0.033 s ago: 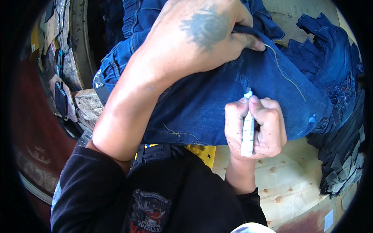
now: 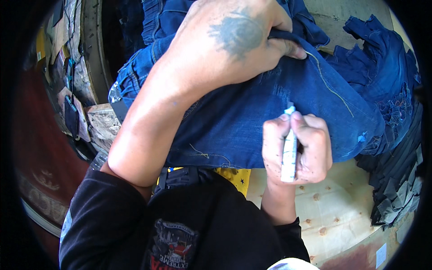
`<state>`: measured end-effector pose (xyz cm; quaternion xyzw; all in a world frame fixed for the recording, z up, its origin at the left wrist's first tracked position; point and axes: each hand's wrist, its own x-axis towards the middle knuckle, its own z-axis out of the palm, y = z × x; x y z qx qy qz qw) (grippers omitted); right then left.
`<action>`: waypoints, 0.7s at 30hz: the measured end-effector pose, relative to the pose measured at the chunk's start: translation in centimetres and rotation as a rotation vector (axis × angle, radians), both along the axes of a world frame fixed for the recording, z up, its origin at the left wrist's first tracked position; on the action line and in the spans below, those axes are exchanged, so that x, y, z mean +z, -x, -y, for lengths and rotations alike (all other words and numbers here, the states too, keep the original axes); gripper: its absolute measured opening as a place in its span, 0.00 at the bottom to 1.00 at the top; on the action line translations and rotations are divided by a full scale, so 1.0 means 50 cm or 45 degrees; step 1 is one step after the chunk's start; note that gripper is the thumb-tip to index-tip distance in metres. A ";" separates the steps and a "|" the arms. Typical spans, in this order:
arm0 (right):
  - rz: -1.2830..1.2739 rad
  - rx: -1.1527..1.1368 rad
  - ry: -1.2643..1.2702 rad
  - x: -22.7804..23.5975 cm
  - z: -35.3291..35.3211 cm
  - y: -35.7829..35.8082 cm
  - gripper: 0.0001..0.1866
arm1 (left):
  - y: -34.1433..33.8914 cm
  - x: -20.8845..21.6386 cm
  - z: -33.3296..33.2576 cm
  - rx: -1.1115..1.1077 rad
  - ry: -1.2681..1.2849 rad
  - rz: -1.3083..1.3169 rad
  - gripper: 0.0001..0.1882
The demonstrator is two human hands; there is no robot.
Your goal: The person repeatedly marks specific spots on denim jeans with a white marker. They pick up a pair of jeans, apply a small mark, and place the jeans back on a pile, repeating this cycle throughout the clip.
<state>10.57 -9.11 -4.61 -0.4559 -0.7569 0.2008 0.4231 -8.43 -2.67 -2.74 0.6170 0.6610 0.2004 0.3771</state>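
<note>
Pinching denim (image 2: pixel 234 130) in left hand (image 2: pixel 243 38), gripping white tool (image 2: pixel 288 159) in right hand (image 2: pixel 312 146), pointed lengthwise toward worn patch (image 2: pixel 282 93) just beyond.

Your left hand (image 2: pixel 252 38) pinches an edge of the blue denim (image 2: pixel 234 121) near the top, and a pale thread (image 2: pixel 330 87) trails down the cloth from there. Your right hand (image 2: pixel 312 148) grips a slim white tool (image 2: pixel 288 157), its grey tip (image 2: pixel 290 104) just below the faded streaks (image 2: pixel 281 92); it may be a blade, but it's too small to tell. Crumpled denim (image 2: pixel 371 58) lies to your right, near dark cloth strips (image 2: pixel 396 189) and pale knotted wood (image 2: pixel 337 216).
</note>
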 end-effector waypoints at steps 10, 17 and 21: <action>0.032 -0.054 0.035 0.006 -0.003 0.000 0.07 | 0.003 0.000 -0.004 0.007 0.062 0.034 0.16; 0.122 -0.107 0.127 0.014 -0.003 0.001 0.07 | 0.000 0.015 0.000 -0.046 -0.091 0.002 0.16; 0.078 -0.054 0.079 0.013 -0.003 0.000 0.07 | 0.008 0.009 -0.008 -0.054 -0.035 0.063 0.17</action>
